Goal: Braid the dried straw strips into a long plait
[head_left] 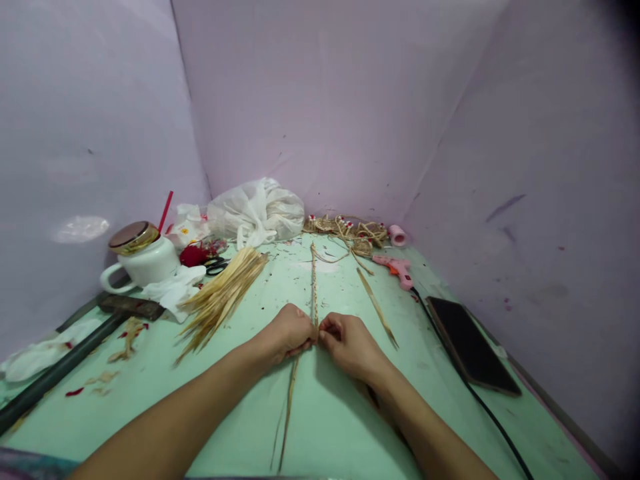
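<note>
A thin straw braid (315,283) runs straight away from me over the middle of the pale green table (350,413). At its near end, my left hand (295,331) is closed with its fingers pinching the braid. Just to the right, my right hand (347,340) is closed too, thumb and forefinger pinched at the same spot on the straw. Loose straw strands (290,407) trail from under my hands toward the table's near edge. A bundle of dry straw leaves (225,293) lies left of the braid. One single straw strip (376,307) lies to its right.
On the left are a hammer (131,307), a white mug (155,262), a red yarn ball (193,255) and black scissors (217,267). A white plastic bag (257,210) and braided pieces (345,230) sit at the back. A pink glue gun (397,269) and a phone (473,343) lie right.
</note>
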Action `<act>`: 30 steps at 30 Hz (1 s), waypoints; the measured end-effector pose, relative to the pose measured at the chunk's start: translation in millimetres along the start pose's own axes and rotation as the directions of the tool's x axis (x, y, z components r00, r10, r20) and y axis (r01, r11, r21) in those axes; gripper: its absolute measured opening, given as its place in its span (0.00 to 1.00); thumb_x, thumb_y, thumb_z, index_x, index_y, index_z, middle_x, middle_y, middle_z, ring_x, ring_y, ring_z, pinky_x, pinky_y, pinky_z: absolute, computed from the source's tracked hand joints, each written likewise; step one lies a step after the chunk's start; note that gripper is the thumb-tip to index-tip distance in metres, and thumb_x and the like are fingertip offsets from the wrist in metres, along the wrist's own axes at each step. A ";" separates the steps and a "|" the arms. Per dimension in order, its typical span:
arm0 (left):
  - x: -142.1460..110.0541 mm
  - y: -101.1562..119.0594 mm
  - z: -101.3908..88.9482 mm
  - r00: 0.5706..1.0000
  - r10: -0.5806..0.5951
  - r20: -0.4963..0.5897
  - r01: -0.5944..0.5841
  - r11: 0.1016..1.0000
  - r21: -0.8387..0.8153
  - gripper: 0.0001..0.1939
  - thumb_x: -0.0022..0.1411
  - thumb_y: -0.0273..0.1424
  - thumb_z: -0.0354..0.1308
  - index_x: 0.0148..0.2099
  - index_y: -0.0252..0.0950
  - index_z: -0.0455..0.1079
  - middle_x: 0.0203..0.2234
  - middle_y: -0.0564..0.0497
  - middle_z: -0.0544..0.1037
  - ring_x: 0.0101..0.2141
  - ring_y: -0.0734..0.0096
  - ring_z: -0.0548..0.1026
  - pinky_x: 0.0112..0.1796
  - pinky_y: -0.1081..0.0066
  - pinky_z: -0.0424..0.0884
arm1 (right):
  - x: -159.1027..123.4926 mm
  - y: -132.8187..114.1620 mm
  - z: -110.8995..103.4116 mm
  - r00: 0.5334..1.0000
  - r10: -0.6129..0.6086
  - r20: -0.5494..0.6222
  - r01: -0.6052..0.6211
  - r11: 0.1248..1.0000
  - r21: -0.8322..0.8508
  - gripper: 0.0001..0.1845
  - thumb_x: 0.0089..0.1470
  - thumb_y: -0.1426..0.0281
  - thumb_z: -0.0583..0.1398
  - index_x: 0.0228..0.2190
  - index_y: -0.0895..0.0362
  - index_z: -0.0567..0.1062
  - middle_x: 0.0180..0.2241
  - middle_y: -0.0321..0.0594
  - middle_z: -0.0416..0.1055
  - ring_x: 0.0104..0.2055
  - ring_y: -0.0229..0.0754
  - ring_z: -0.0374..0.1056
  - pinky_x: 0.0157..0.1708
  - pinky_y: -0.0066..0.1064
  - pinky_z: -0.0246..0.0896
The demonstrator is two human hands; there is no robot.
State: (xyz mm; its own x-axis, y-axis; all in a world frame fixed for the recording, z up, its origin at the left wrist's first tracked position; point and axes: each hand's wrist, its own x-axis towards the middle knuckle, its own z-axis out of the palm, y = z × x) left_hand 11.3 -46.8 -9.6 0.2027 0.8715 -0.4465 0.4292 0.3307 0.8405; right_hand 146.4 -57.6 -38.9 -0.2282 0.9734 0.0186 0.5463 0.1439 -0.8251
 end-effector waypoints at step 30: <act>0.6 -6.1 -4.8 0.978 0.145 0.147 -0.127 0.984 -0.125 0.06 0.38 0.25 0.50 0.14 0.33 0.59 0.05 0.58 0.57 0.08 0.84 0.50 0.11 0.78 0.43 | -3.0 -15.4 -0.2 0.952 0.293 0.086 -0.303 0.869 0.392 0.07 0.39 0.69 0.57 0.18 0.60 0.65 0.12 0.29 0.54 0.15 0.28 0.45 0.16 0.24 0.38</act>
State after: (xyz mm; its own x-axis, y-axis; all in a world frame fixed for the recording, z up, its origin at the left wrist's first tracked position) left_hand 4.5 -46.6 -13.5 0.3901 0.8474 -0.3601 0.2864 0.2600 0.9222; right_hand 138.8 -62.7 -26.1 -0.1268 0.9537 -0.2728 0.2276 -0.2398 -0.9438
